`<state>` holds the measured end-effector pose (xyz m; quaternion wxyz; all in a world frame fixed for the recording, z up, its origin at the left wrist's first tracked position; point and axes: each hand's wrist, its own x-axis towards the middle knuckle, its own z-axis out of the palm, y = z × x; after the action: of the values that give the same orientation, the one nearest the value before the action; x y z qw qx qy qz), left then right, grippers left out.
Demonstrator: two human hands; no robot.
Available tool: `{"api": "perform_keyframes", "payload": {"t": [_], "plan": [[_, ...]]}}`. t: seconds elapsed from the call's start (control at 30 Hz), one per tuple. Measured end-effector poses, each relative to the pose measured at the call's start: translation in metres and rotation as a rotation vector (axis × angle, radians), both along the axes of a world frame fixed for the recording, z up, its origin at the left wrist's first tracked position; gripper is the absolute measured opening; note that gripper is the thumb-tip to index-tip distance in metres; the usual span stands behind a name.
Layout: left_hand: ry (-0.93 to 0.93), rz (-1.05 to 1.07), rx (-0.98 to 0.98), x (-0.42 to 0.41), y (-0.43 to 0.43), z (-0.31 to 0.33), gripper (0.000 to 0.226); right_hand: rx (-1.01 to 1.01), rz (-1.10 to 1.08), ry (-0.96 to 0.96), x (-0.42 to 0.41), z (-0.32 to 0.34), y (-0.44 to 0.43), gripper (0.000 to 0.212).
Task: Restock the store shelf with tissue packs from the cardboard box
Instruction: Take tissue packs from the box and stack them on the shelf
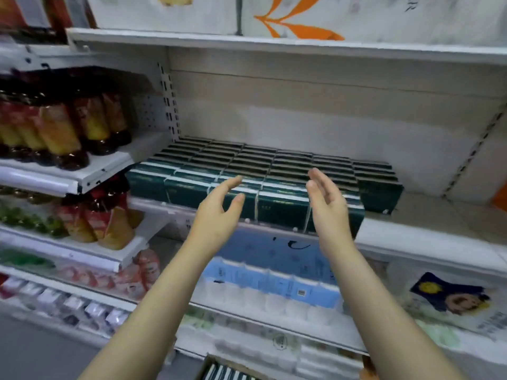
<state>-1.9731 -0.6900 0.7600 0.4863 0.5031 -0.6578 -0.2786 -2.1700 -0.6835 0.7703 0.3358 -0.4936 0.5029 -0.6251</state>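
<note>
Dark green tissue packs point(282, 171), banded into bundles, lie in close rows on the middle shelf point(428, 215), just beyond the fingertips of both hands. The front row stands at the shelf's edge, directly behind the fingers; further rows run back toward the rear panel. To the right of the right fingertips the rows end and bare shelf surface shows.

The left hand point(216, 212) and the right hand point(329, 207) are raised before the front row, palms turned toward each other. The left fingers point(233, 182) are straight and together, the thumb held apart below them. The right fingers point(318, 176) are loosely extended and slightly spread. Neither hand holds anything; whether the fingertips touch the packs cannot be told.

Below the wrists, pale blue tissue packs point(263, 281) fill the next shelf down. Beneath the forearms, at the lower edge of the view, a cardboard box point(203, 368) shows striped pack edges inside. Left of the left fingers, sauce bottles point(55, 127) stand on a neighbouring shelf. Above the fingers, white packs with an orange leaf print point(288, 20) occupy the top shelf.
</note>
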Motion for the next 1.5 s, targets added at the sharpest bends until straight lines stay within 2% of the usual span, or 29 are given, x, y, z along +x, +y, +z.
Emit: {"api": "perform_keyframes", "payload": {"t": [0.27,0.43,0.53,0.73,0.9,1.03,1.13,1.23,1.37,1.5], "plan": [[0.097,0.152,0.184,0.092,0.054,-0.077,0.035,0.212,0.236,0.004,0.097,-0.079,0.027,0.040],[0.128,0.258,0.370,0.123,0.084,-0.151,0.035,0.423,0.338,0.093,0.122,-0.157,0.037,0.024],[0.146,0.311,0.518,0.128,0.106,-0.205,0.036,0.628,0.386,0.171,0.127,-0.215,0.047,0.017],[0.170,0.431,0.846,0.109,0.148,-0.318,0.037,0.961,0.501,0.363,0.114,-0.325,0.066,0.031],[0.288,0.502,1.068,0.081,0.180,-0.417,0.037,1.169,0.499,0.432,0.091,-0.421,0.084,0.030],[0.331,0.545,1.229,0.051,0.199,-0.529,0.036,1.304,0.546,0.554,0.077,-0.526,0.098,0.035],[0.381,0.620,1.313,0.028,0.210,-0.612,0.032,1.375,0.600,0.621,0.067,-0.610,0.109,0.037],[0.517,0.696,1.377,0.005,0.218,-0.682,0.034,1.425,0.701,0.685,0.058,-0.691,0.120,0.040],[0.650,0.749,1.428,-0.011,0.228,-0.748,0.034,1.428,0.807,0.777,0.058,-0.779,0.127,0.047],[0.689,0.762,1.447,-0.016,0.238,-0.786,0.031,1.445,0.817,0.786,0.059,-0.825,0.127,0.046]]}}
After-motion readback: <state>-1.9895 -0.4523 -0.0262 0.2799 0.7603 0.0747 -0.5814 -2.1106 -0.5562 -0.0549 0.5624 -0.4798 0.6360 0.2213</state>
